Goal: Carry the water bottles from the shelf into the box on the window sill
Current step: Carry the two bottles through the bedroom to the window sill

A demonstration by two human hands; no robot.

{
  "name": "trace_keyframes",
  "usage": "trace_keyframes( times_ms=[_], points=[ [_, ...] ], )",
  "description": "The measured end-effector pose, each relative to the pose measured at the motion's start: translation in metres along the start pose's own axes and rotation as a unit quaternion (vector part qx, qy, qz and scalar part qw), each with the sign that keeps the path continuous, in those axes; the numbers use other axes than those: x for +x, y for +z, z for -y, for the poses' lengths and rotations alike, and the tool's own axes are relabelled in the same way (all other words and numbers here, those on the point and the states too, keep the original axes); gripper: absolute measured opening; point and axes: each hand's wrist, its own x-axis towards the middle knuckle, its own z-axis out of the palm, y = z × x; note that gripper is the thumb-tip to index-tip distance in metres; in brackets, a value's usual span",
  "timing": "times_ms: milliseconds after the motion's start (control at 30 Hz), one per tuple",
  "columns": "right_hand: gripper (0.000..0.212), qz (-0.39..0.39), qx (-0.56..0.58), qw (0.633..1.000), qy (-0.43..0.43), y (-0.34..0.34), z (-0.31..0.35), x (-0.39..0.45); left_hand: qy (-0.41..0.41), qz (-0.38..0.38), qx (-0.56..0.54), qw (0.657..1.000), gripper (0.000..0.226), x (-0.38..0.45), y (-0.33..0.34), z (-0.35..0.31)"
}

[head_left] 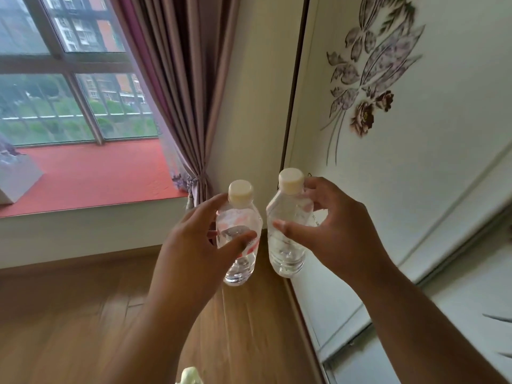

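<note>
Two clear water bottles with cream caps are held upright in front of me, above the wooden floor. My left hand (194, 234) grips the left bottle (239, 217), which has a red and white label. My right hand (329, 231) grips the right bottle (288, 234) round its upper body. The bottles stand a little apart. A white box (16, 176) sits on the red window sill (97, 176) at the far left, partly cut off by the frame edge. The shelf is out of view.
A mauve curtain (188, 92) hangs tied back at the sill's right end. A cream wardrobe door with a flower pattern (388, 134) fills the right side. Wooden floor (69, 314) stretches between me and the sill.
</note>
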Motion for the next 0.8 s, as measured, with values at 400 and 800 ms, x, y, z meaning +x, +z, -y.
trace_keyframes(
  times_ms=[400, 800],
  points=[
    [0.065, 0.042, 0.02, 0.999, -0.024, 0.079, 0.02, 0.066, -0.042, -0.009, 0.032, 0.999, 0.074, 0.05, -0.036, 0.066],
    [0.073, 0.153, 0.123, 0.975, -0.104, 0.169, 0.018, 0.189, -0.129, -0.125, 0.123, 0.976, 0.071, 0.11, -0.061, 0.11]
  ],
)
